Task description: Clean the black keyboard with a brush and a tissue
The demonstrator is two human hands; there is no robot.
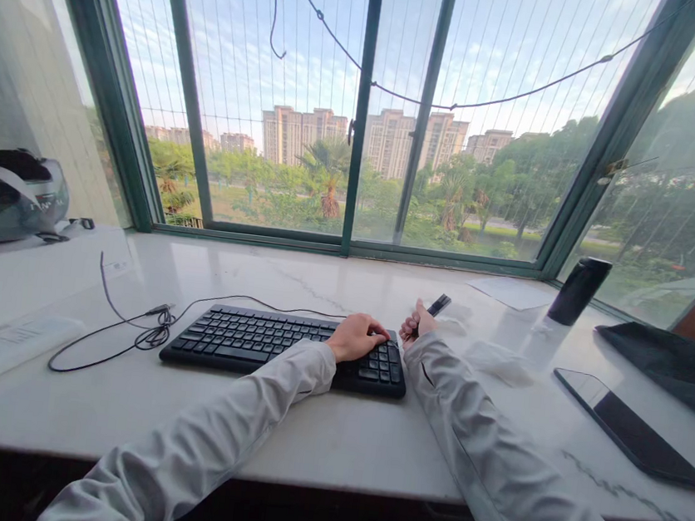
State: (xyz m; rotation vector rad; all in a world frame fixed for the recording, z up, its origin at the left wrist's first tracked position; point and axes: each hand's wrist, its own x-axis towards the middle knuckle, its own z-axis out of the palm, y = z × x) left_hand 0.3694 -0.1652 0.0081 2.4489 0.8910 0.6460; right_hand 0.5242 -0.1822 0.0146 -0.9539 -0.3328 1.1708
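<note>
A black keyboard (pixel 231 339) lies on the pale marbled countertop (pixel 301 448). Across its right half rests my left hand (pixel 356 338), palm down, with the fingers stretched toward the upper right keys and holding nothing that shows. Just beyond the keyboard's right end, my right hand (pixel 419 325) is closed around a slim black stick-like object (pixel 439 305). Its upper end sticks out above my fist, while the lower part is hidden by my fingers, so its exact kind cannot be made out.
A black cable (pixel 154 330) lies coiled left of the keyboard. Clear crumpled plastic (pixel 502 362), a dark phone (pixel 630 426), a black cylinder (pixel 579 291), white paper (pixel 510 292) and black cloth (pixel 674 365) are to the right. A helmet (pixel 7 197) sits far left; windows stand behind.
</note>
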